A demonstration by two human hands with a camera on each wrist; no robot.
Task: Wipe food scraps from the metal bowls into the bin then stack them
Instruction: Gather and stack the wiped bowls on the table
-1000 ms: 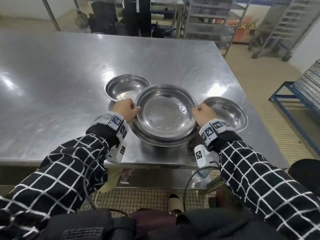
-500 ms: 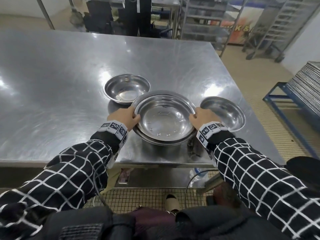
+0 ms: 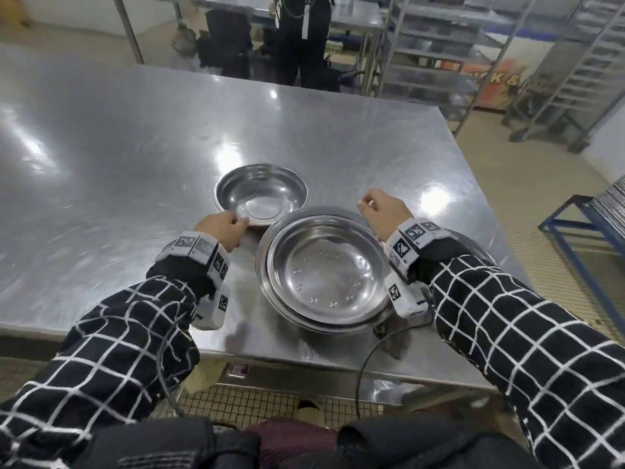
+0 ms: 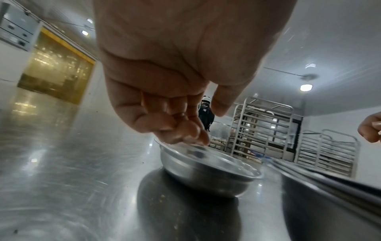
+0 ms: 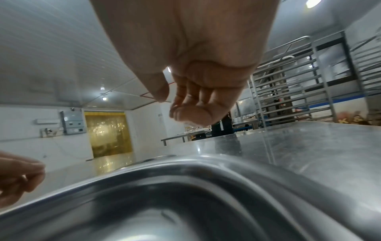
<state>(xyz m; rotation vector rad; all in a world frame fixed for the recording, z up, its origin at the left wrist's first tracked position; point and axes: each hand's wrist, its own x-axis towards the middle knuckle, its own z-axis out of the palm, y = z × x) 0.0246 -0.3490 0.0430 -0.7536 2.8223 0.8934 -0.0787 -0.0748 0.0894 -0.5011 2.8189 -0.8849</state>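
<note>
A person in a checked shirt works at a steel table (image 3: 135, 157) in a commercial kitchen, w/ two large metal bowls already nested as a stack (image 3: 324, 269) near the table's front edge. The coming move turns on the small bowl (image 3: 262, 194), which sits just beyond and to the left of the stack, rim nearly touching it. The left hand (image 3: 221, 228) is the nearer by far: its fingertips (image 4: 191, 133) rest on the near rim of the small bowl, fingers curled down over the edge, thumb held apart above, so it looks more like first contact than a firm grip. The right hand (image 3: 384, 211) hovers over the far-right rim of the stack, fingers loosely curled, holding nothing, and lies well apart from the small bowl. A round bowl has no long axis to line up; the lift is likely a short carry toward the person and to the right, onto the stack. A third bowl, if present at right, is hidden behind the right forearm. No scraps or bin visible. A second person stands beyond the table's far edge.
</note>
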